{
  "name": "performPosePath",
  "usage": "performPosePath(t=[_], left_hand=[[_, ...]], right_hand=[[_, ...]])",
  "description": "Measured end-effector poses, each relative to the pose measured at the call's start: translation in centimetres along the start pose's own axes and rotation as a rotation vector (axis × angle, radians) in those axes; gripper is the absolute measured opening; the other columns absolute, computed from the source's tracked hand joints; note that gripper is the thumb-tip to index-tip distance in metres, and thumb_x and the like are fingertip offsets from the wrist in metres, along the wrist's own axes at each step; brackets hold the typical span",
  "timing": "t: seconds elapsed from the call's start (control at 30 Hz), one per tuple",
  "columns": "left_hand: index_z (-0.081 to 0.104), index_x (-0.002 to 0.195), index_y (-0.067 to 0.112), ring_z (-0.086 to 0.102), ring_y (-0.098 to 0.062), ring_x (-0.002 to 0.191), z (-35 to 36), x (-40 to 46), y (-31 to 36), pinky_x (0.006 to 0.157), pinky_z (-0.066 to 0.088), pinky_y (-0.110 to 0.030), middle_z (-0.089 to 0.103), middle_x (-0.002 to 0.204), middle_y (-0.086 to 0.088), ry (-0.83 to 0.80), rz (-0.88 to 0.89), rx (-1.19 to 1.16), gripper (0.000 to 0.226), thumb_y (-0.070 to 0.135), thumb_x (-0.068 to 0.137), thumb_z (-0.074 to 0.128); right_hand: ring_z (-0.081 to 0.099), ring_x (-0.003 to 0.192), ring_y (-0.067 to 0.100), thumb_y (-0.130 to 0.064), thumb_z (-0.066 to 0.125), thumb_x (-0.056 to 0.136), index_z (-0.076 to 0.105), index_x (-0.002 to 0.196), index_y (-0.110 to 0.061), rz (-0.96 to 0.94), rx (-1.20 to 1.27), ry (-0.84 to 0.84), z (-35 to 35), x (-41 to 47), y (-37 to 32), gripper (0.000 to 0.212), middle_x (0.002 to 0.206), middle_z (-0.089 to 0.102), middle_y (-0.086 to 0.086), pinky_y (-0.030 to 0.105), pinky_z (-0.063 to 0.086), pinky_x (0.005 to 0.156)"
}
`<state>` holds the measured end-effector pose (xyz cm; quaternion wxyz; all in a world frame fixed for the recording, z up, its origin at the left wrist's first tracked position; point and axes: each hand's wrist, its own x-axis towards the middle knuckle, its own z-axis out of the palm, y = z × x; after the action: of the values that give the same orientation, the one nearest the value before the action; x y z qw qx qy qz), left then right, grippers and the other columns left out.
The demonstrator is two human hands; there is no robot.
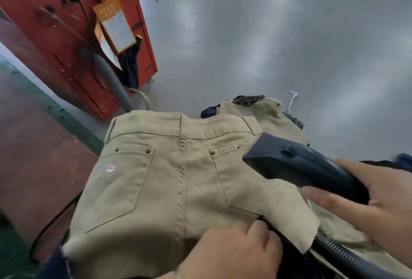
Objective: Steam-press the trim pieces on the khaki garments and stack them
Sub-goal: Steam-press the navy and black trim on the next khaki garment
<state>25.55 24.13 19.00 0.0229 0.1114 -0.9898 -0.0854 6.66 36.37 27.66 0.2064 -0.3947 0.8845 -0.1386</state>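
Trousers [169, 180] lie in middle. Steamer [298, 167] over trousers' right pocket. Right hand [374, 207] behind steamer. Left hand [234, 249] on trousers' near edge. Cabinet [73, 33] far left of trousers. Second garment [265, 111], maybe more trousers, behind them.

Khaki trousers and a steam iron on the pressing surface.
The khaki trousers [160, 180] lay flat, back pockets up, waistband farthest away; the dark blue steam iron [298, 167] hovered tilted over the right pocket, beside a loose khaki trim piece [292, 218].
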Motion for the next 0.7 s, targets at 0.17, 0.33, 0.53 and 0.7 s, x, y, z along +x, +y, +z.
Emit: performPosePath(t=[0.17, 0.33, 0.53, 0.7], left_hand=[[0.07, 0.078, 0.032, 0.044, -0.007, 0.036, 3.3, 1.8, 2.0, 0.031, 0.018, -0.021, 0.056, 0.06, 0.012, 0.002, 0.043, 0.015, 0.027, 0.052, 0.072, 0.053], [0.049, 0.099, 0.029, 0.053, -0.004, 0.048, 4.0, 1.6, 0.7, 0.033, 0.036, -0.024, 0.054, 0.079, 0.011, -0.051, 0.147, -0.114, 0.043, 0.064, 0.081, 0.033], [0.038, 0.099, 0.027, 0.053, -0.004, 0.052, 4.1, 1.4, 0.3, 0.035, 0.038, -0.024, 0.052, 0.083, 0.011, -0.034, 0.168, -0.095, 0.046, 0.069, 0.083, 0.037], [0.045, 0.097, 0.028, 0.052, -0.002, 0.051, 4.0, 1.2, 0.3, 0.034, 0.037, -0.021, 0.052, 0.082, 0.013, -0.009, 0.163, -0.109, 0.044, 0.068, 0.082, 0.036]], right_hand=[[0.06, 0.063, -0.001, -0.107, -0.005, 0.031, 0.058, 0.075, -0.045, 0.035, -0.238, -0.054, 1.9, 0.1, 0.4, 0.099, 0.073, 0.064, -0.019, 0.017, 0.042, 0.056], [0.052, 0.058, -0.007, -0.093, 0.021, 0.056, 0.053, 0.08, -0.042, 0.108, -0.301, -0.144, 2.9, 2.4, -3.1, 0.065, 0.065, 0.059, -0.014, 0.015, 0.031, 0.047], [0.058, 0.062, 0.01, -0.074, 0.049, 0.082, 0.055, 0.078, -0.029, 0.004, -0.13, -0.004, 4.1, 9.1, -6.1, 0.045, 0.067, 0.06, -0.01, 0.029, 0.037, 0.052], [0.057, 0.046, 0.002, -0.078, 0.049, 0.079, 0.058, 0.081, -0.039, -0.051, -0.078, 0.068, 2.5, 9.9, -6.7, 0.041, 0.056, 0.061, -0.016, 0.023, 0.036, 0.05]])
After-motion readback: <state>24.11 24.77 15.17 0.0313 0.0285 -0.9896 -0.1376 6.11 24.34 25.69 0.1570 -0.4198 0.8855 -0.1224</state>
